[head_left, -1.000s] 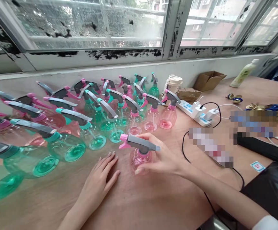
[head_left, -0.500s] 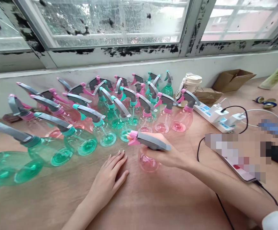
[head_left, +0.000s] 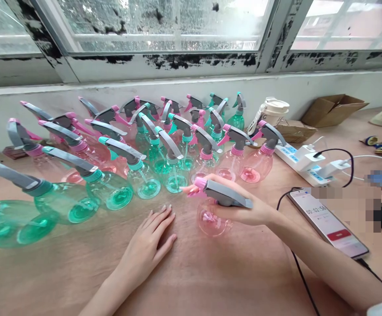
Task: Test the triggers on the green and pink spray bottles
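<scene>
My right hand (head_left: pixel 248 210) is wrapped round the neck of a clear pink spray bottle (head_left: pixel 211 220) with a grey and pink trigger head. The bottle leans a little, its nozzle pointing left; whether its base touches the table I cannot tell. Some fingertips show near the pink trigger, while the head hides part of the grip. On the table to the left lies my left hand (head_left: pixel 154 235), palm down, fingers stretched out and holding nothing. Just beyond both hands stands a green spray bottle (head_left: pixel 174 179), with another pink spray bottle (head_left: pixel 257 166) to its right.
Several more green and pink spray bottles crowd the left and back, below the window wall. At the right are a power strip (head_left: pixel 290 159) with plugs, a phone (head_left: pixel 329 224) showing a timer, and black cables. A lidded cup (head_left: pixel 273 109) and a cardboard box (head_left: pixel 331 112) stand behind.
The view has shifted slightly, so the background sits further right. My right hand has moved a little right with the spray bottle, whose head tips more that way. My left hand stays flat.
</scene>
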A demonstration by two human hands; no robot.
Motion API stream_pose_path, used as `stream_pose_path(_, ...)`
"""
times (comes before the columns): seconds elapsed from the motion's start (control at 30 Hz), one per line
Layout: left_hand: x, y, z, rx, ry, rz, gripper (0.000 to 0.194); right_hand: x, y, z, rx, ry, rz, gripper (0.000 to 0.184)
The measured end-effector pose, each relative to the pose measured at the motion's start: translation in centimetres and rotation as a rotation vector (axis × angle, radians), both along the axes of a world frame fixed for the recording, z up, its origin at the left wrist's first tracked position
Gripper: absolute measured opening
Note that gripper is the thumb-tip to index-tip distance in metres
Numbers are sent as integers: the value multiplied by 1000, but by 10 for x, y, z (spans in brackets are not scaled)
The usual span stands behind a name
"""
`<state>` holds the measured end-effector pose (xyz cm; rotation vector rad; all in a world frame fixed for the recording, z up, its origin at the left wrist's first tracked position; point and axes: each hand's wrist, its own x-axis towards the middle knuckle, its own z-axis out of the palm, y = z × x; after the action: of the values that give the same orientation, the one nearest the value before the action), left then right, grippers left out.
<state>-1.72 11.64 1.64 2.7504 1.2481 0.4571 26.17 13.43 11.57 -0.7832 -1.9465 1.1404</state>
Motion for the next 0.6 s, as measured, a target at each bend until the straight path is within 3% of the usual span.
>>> stream_pose_path(0.47,1,-1,1,-35,-1,7,45,-18,-16,-14,137,138,-184,7)
stream_pose_path(0.6,1,-1,1,-22,1,4,46,-20,-17,-14,150,120,-236,6)
